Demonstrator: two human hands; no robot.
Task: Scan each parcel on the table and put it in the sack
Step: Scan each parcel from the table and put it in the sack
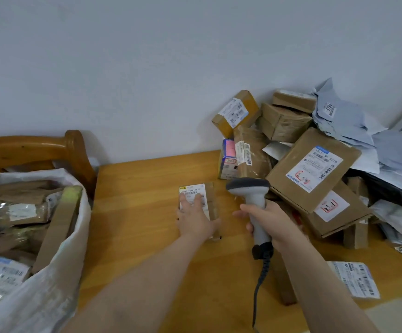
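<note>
The parcel (210, 199) is a small flat brown carton with a white barcode label on top. It lies on the wooden table (135, 212), right of the sack (58, 272). The left hand (195, 218) rests flat on it, fingers straight. The right hand (273, 219) is curled around the handle of the scanner (250, 188), just beside the parcel.

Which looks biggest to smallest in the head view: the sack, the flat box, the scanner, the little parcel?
1. sack, also nearest the camera
2. flat box
3. scanner and little parcel look alike, so no ranking
</note>
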